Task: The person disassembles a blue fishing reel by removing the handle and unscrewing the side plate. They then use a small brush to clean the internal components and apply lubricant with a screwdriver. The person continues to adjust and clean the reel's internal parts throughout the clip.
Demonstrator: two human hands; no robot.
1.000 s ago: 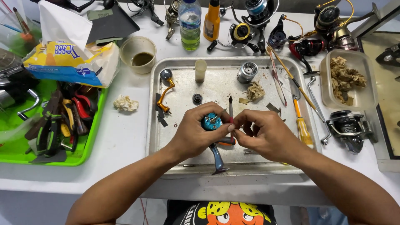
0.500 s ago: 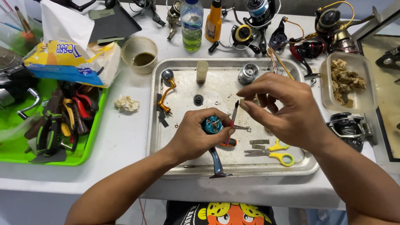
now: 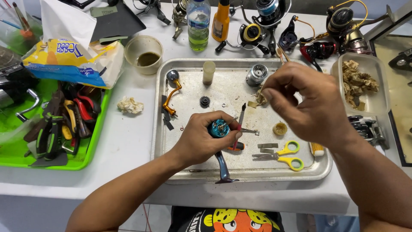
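My left hand (image 3: 201,139) grips a blue fishing reel body (image 3: 219,128) over the metal tray (image 3: 180,167); the reel's dark foot (image 3: 223,167) sticks out past the tray's near rim. My right hand (image 3: 307,105) is raised above the tray's right half, its fingers pinched together; whether a small part sits between them I cannot tell. A thin brush handle (image 3: 281,53) shows just behind that hand. On the tray lie a red-handled screwdriver (image 3: 238,129), yellow scissors (image 3: 285,157), an orange reel handle (image 3: 171,92), a silver spool (image 3: 256,75) and a small black ring (image 3: 205,101).
A green tray (image 3: 92,148) of pliers and tools sits at the left, with a tissue pack (image 3: 64,60) behind it. A cup of dark liquid (image 3: 143,53), a bottle (image 3: 198,23) and several reels (image 3: 262,25) line the back. A clear box of rags (image 3: 360,81) stands at the right.
My right hand has left the reel and risen up and to the right, uncovering the scissors. My left hand has stayed on the blue reel body.
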